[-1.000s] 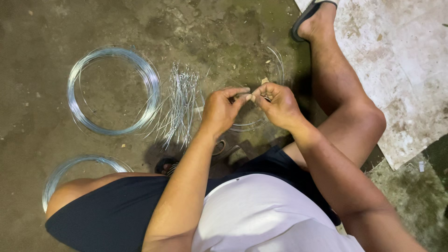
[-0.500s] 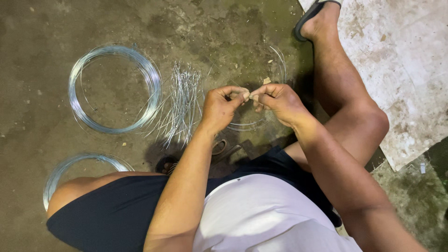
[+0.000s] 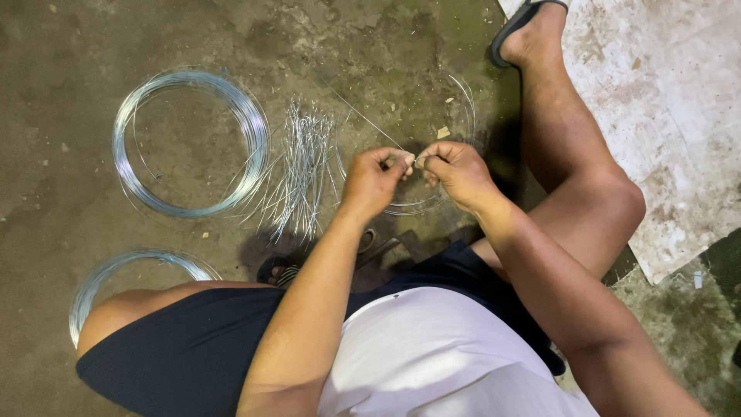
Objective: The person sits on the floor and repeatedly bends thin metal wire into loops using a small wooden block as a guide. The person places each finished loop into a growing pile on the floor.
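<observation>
My left hand [image 3: 373, 179] and my right hand [image 3: 456, 171] meet fingertip to fingertip over the concrete floor, both pinching a thin silver wire [image 3: 363, 116] that runs up and to the left from them. A loose loop of the same wire [image 3: 466, 100] lies under and behind my hands. Just left of my left hand lies a pile of short cut wire pieces [image 3: 301, 166]. Further left sits a large wire coil [image 3: 189, 143].
A second wire coil [image 3: 116, 270] shows partly behind my left knee. My right leg stretches toward a dark sandal [image 3: 519, 23] at the top. A white stained sheet [image 3: 664, 116] covers the floor on the right. Another sandal [image 3: 279, 270] lies under my left arm.
My hands have stayed together on the wire, with only slight shifts of the fingers. The coils and cut pieces have not moved.
</observation>
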